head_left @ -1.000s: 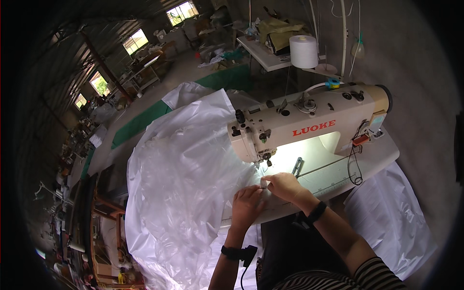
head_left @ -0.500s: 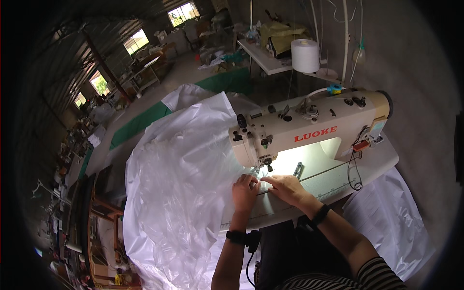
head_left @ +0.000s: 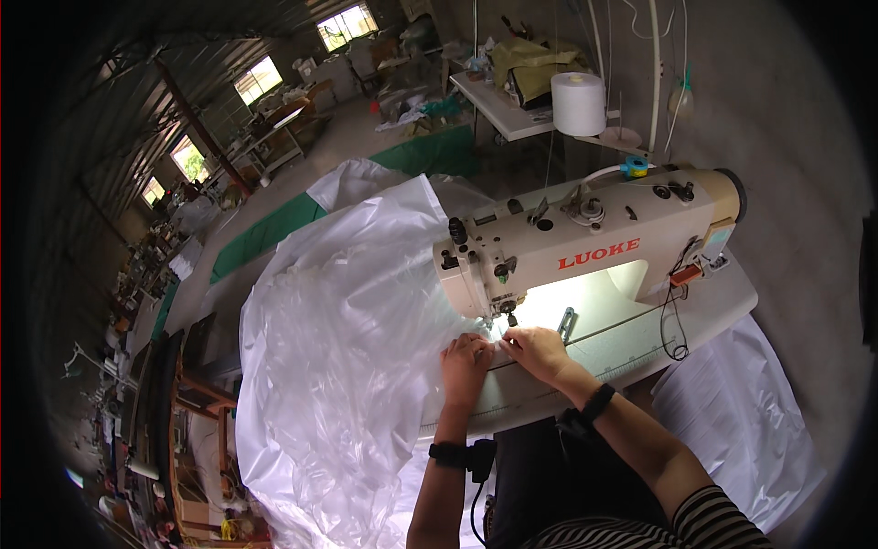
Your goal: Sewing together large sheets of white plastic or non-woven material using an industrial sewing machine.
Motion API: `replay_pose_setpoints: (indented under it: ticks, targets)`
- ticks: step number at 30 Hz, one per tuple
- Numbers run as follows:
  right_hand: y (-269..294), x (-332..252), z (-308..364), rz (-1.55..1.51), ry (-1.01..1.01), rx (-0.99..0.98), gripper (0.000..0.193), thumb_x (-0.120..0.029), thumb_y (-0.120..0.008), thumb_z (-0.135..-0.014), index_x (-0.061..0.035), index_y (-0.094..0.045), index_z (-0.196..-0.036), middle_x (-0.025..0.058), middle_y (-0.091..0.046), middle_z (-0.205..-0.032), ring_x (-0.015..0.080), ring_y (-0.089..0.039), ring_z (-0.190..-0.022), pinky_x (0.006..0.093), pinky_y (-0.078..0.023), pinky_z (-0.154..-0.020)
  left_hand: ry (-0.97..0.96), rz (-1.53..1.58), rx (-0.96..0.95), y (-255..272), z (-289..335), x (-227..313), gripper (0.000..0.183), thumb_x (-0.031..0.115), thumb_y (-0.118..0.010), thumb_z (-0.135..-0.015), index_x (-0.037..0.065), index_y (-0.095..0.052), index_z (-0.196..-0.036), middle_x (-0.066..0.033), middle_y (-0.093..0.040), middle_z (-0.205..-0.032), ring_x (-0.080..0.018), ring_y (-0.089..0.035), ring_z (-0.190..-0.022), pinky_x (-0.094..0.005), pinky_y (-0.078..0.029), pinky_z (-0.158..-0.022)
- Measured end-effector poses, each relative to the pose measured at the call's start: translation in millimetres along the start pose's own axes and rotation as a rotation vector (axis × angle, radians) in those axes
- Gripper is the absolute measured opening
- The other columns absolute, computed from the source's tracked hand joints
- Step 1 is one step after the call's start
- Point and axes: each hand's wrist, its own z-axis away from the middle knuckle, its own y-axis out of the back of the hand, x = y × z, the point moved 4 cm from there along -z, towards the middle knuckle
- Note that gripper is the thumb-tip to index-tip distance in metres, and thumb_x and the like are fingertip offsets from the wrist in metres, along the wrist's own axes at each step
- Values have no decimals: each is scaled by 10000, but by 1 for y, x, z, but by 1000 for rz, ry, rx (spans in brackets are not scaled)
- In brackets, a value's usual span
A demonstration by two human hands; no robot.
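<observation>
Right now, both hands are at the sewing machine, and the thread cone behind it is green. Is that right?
Not quite: the thread cone is white, not green, as the head view shows. The left hand and right hand are at the sewing machine.

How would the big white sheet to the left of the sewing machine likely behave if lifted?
The white sheet would probably flop and fold, judging by its many creases. Its glossy highlights suggest it may be somewhat slippery. It looks thin, so perhaps light for its spread, though thickness can't be confirmed.
</observation>
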Motion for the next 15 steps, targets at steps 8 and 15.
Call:
replay_pose_setpoints:
  ticks: [8,15]
  targets:
    - [-1,-1,-1,-7,-64,49,246,-346,-606,-944,-127,-717,-955,113,-719,-814,312,-702,-810,427,-546,-730,62,-63,4,-10,-9,-5,153,204,-698,-840,56,-697,-804,-54,-678,-983,-267,-634,-953,-416,-443,-849]
    - [-13,0,-9,167,-97,-94,233,-337,-601,-950,-128,-703,-949,118,-720,-838,302,-706,-808,429,-546,-719,153,-169,69,-10,-9,-1,215,285,-779,-758,106,-661,-743,-19,-642,-920,-249,-637,-901,-422,-434,-839]
